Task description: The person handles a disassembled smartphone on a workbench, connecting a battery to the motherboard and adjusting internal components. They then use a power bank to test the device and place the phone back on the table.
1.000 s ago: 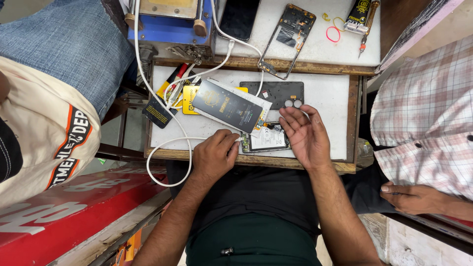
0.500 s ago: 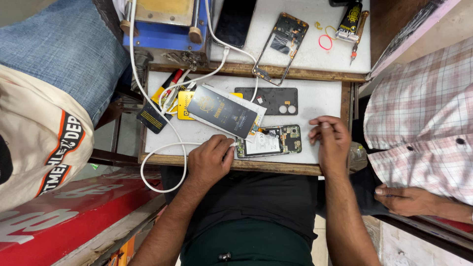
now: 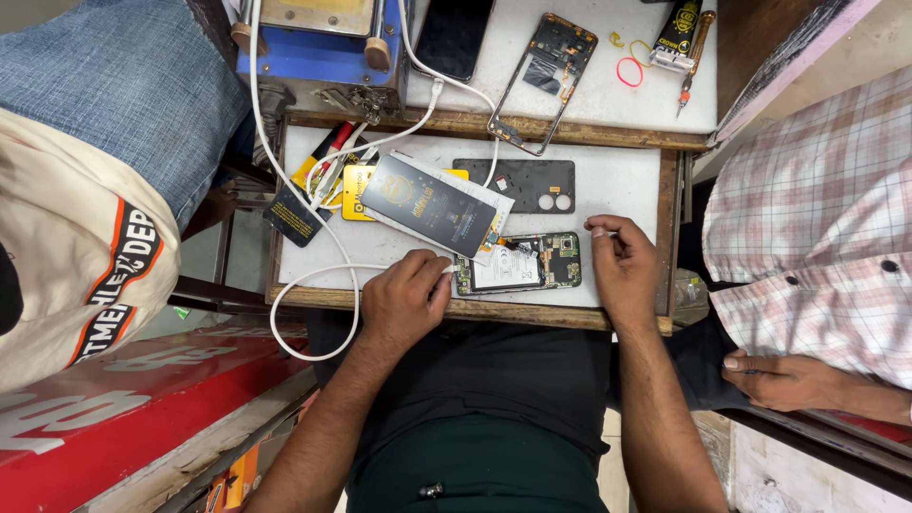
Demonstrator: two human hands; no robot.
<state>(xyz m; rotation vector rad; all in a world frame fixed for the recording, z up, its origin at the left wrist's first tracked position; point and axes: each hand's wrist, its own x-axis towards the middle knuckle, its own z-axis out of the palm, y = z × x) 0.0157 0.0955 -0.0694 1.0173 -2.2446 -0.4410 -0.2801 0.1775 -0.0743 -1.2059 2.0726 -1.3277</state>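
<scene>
- Hidden or unclear: the left end of the opened phone (image 3: 521,265) is covered by the fingertips of the left hand (image 3: 404,299) and by the corner of a dark flat box (image 3: 427,205) lying across it; small parts inside the phone are too fine to identify.
- Cut off: a blue machine (image 3: 313,47) and a dark phone (image 3: 454,36) run past the top edge of the frame.
- Opened phone: back cover removed, lying flat near the front edge of the white work tray (image 3: 617,180) (between the two hands). A pale battery fills its middle; green circuit board and camera parts show at its right end.
- Left hand: fingers curled together, tips resting at the phone's left end. Whether they pinch anything cannot be told.
- Right hand (image 3: 622,271): just right of the phone, fingers bent and close together; thumb and forefinger appear to pinch a small pale item, too small to identify.
- Nearby: a black back cover (image 3: 518,185) lies just behind the phone; a white cable (image 3: 313,275) loops over the tray's front edge.
</scene>
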